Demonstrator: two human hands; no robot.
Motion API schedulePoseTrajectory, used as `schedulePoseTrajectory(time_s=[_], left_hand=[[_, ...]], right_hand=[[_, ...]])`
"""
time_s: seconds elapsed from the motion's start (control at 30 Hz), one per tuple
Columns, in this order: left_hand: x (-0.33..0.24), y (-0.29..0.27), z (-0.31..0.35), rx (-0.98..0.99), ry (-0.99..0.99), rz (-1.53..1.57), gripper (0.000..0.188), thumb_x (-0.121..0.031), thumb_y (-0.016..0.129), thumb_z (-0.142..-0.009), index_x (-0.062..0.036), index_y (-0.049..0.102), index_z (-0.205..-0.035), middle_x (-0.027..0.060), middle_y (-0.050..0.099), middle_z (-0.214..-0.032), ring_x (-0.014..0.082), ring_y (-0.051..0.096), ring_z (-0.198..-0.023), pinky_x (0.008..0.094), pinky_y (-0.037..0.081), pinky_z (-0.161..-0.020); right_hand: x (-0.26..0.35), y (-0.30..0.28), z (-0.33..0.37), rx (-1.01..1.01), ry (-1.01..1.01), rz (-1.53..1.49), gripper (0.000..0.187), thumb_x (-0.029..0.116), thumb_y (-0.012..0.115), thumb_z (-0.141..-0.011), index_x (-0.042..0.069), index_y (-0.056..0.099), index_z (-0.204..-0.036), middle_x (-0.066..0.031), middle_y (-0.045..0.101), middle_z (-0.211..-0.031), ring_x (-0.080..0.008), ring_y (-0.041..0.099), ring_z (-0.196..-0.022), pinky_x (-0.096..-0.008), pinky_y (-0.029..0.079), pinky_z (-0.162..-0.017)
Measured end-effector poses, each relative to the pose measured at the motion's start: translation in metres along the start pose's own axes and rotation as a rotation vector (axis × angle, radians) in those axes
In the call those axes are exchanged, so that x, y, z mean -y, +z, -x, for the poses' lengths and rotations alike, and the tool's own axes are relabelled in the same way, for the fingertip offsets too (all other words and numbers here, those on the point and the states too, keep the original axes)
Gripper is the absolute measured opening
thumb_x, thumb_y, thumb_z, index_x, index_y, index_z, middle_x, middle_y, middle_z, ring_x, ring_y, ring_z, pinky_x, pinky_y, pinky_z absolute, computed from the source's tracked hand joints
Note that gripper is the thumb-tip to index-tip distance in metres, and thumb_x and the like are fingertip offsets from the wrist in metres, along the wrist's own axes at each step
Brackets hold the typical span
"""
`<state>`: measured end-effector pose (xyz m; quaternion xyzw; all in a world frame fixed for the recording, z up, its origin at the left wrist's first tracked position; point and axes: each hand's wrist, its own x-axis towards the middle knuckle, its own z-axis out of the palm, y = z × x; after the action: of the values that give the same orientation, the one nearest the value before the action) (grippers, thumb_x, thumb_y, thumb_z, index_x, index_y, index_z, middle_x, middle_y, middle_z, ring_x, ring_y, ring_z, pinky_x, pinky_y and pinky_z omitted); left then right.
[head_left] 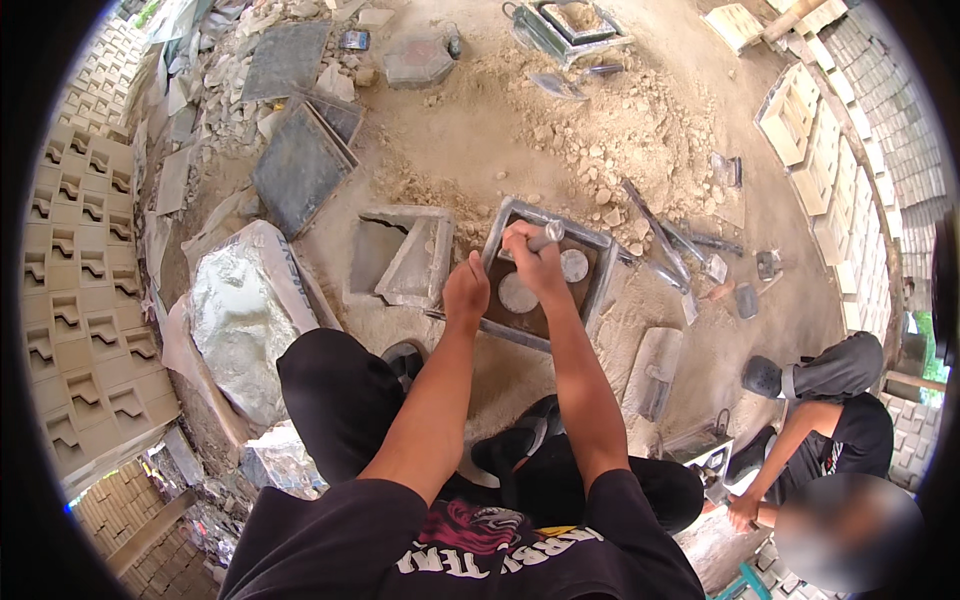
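Crouching over a square metal mould (590, 262) on the sandy floor (480, 130), centre scene. Right hand (530, 262) is clamped on a metal cylinder (548, 234) above the mould's dark inside. Left hand (466, 290) is closed at the mould's near-left edge; contents cannot be told. A second person (835, 420) is seen near right.

I'm looking at an outdoor block-making yard: stacked cast concrete blocks (75, 290), metal moulds (570, 25), sandy ground (480, 130) strewn with rubble.
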<state>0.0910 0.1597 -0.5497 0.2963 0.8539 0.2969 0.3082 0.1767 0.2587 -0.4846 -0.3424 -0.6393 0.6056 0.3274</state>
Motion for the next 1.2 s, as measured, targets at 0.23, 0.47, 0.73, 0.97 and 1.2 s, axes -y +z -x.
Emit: schedulePoseTrajectory(time_s=[0.23, 0.47, 0.73, 0.97, 1.2], left_hand=[[0.002, 0.001, 0.003, -0.05, 0.016, 0.078, 0.061, -0.043, 0.023, -0.1, 0.0027, 0.062, -0.092, 0.0289, 0.062, -0.096, 0.0483, 0.055, -0.095, 0.0548, 0.041, -0.082], [0.012, 0.001, 0.001, -0.08, 0.005, 0.063, 0.061, -0.044, 0.022, -0.1, 0.0009, 0.062, -0.093, 0.0279, 0.062, -0.096, 0.049, 0.055, -0.094, 0.0548, 0.041, -0.081], [0.003, -0.004, -0.003, 0.012, -0.071, -0.033, 0.058, -0.048, 0.028, -0.098, -0.0057, 0.068, -0.094, 0.0228, 0.065, -0.096, 0.0443, 0.059, -0.093, 0.0527, 0.046, -0.082], [-0.014, -0.006, 0.004, 0.03, -0.122, -0.054, 0.059, -0.05, 0.029, -0.096, -0.0071, 0.07, -0.094, 0.0219, 0.066, -0.096, 0.0437, 0.06, -0.093, 0.0521, 0.047, -0.082], [-0.006, -0.009, 0.0, 0.046, -0.133, -0.052, 0.062, -0.051, 0.028, -0.096, -0.0059, 0.07, -0.097, 0.0223, 0.066, -0.097, 0.043, 0.061, -0.094, 0.0518, 0.047, -0.083]], right_hand=[[0.014, 0.002, 0.009, 0.113, -0.022, 0.098, 0.024, 0.01, 0.053, -0.089, 0.0, 0.055, -0.067, 0.0004, 0.052, -0.068, -0.0066, 0.041, -0.06, -0.0249, 0.035, -0.056], [0.054, -0.002, -0.006, 0.125, -0.027, 0.024, 0.023, 0.01, 0.053, -0.087, -0.001, 0.054, -0.067, -0.0016, 0.053, -0.066, -0.0078, 0.043, -0.057, -0.0253, 0.033, -0.052], [0.067, -0.006, 0.002, 0.071, 0.135, 0.067, 0.035, 0.017, 0.058, -0.088, 0.0, 0.047, -0.059, 0.0018, 0.038, -0.052, -0.0061, 0.034, -0.053, -0.0296, 0.027, -0.047], [0.054, -0.028, 0.019, 0.077, -0.035, 0.168, 0.038, 0.016, 0.057, -0.09, 0.001, 0.044, -0.057, 0.0025, 0.037, -0.051, -0.0065, 0.032, -0.053, -0.0288, 0.027, -0.048], [0.078, -0.035, 0.029, -0.075, -0.028, 0.135, 0.04, 0.019, 0.056, -0.092, 0.002, 0.045, -0.057, 0.0031, 0.04, -0.051, -0.0053, 0.035, -0.052, -0.0276, 0.029, -0.048]])
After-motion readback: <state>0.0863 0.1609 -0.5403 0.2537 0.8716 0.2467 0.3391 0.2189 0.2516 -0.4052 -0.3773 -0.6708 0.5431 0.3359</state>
